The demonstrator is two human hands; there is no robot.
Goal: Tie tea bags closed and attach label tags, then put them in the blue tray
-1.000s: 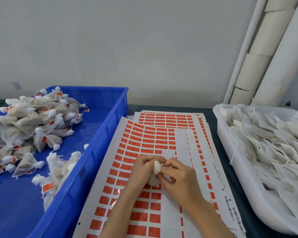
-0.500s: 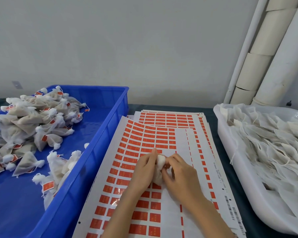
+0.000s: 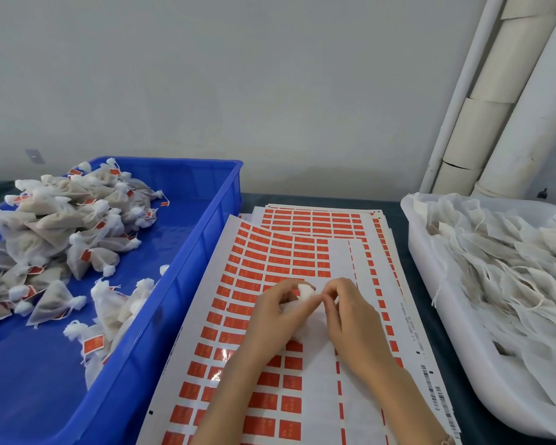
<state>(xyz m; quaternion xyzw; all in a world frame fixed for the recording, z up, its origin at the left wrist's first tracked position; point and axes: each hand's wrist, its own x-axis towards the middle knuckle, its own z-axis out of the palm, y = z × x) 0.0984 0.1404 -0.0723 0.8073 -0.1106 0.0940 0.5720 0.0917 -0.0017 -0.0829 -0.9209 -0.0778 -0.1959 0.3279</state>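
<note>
A white tea bag [image 3: 306,292] sits between both hands above the sheet of red label stickers [image 3: 264,261]. My left hand [image 3: 276,313] grips the bag's body from the left, fingers curled round it. My right hand [image 3: 347,316] pinches the bag's gathered top from the right; any string is hidden by the fingers. The blue tray [image 3: 187,274] lies to the left and holds a heap of tied tea bags with red tags [image 3: 61,229].
A white tray [image 3: 456,342] full of flat untied tea bags [image 3: 507,261] stands on the right. More label sheets [image 3: 318,216] lie under the top one. White pipes [image 3: 482,123] lean against the wall at the back right.
Both hands have shifted slightly away from me over the sheet. The bag has been turned between the fingers, and its white top now shows above the left hand.
</note>
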